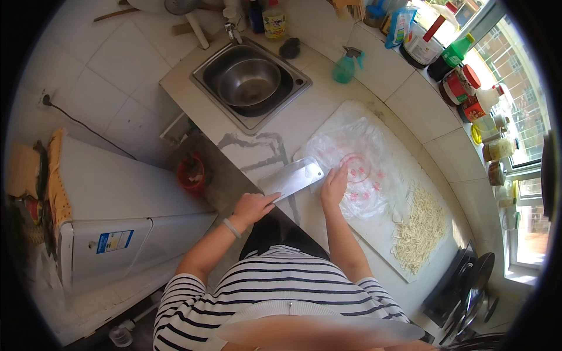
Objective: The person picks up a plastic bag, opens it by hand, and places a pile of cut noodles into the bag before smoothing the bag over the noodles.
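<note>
My left hand point(251, 209) grips a metal cleaver point(292, 180), its index finger laid along the blade. The handle is hidden in that hand. The broad blade points up and right over the counter's front edge, and its tip end comes close to my right hand point(335, 186). That right hand lies at the left side of a crumpled clear plastic bag point(369, 197) printed in red, fingers together, and seems to touch it. Beneath the bag is a large white board point(377, 237). A heap of cut noodles point(419, 230) is spread on the board's right part.
A steel sink point(199, 74) with a metal basin point(249, 83) stands at the back left. A spray bottle point(344, 70) is by the wall. Jars and bottles point(460, 85) line the windowsill. Pans point(470, 285) lie at right, a fridge point(109, 250) at left, a red bin point(191, 173) below.
</note>
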Demonstrator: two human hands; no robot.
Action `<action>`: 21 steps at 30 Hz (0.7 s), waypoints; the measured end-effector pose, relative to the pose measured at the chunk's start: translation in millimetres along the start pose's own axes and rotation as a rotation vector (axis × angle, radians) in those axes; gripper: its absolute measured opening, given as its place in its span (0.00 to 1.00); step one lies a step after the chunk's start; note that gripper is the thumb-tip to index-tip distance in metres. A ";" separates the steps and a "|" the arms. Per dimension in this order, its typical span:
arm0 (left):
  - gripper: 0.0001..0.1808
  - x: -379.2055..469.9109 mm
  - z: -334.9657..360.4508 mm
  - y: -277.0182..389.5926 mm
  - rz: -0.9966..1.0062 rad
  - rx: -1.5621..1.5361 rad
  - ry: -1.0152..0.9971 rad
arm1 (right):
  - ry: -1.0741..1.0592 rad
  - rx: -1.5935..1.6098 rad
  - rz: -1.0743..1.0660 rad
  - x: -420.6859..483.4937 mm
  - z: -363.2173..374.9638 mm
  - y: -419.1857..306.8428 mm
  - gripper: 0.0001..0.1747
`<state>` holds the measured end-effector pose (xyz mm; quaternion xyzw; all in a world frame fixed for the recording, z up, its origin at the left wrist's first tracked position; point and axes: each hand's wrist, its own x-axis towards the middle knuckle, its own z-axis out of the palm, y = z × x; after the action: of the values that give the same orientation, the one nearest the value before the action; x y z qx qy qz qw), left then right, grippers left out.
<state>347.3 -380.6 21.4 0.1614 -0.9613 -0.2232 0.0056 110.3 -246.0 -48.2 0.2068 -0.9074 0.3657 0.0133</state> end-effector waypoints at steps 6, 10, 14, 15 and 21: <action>0.21 32.0 7.7 -25.0 0.040 0.008 0.014 | -0.023 -0.153 -0.147 -16.8 -3.1 12.7 0.31; 0.22 58.2 15.7 -36.8 0.119 0.027 0.013 | 0.062 -0.198 -0.150 -13.0 5.4 11.8 0.30; 0.22 79.1 26.6 -43.4 0.199 0.009 0.007 | 0.055 -0.284 0.019 -11.3 10.7 -6.5 0.30; 0.22 85.1 26.5 -43.9 0.208 0.002 -0.002 | 0.015 -0.370 0.051 -12.2 10.9 -10.2 0.30; 0.22 106.3 9.9 -71.9 0.306 -0.011 -0.011 | -0.012 -0.421 0.137 -10.2 13.5 -14.5 0.31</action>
<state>267.9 -470.5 -25.0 0.0118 -0.9735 -0.2257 0.0351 126.9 -260.7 -50.3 0.1396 -0.9757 0.1671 0.0261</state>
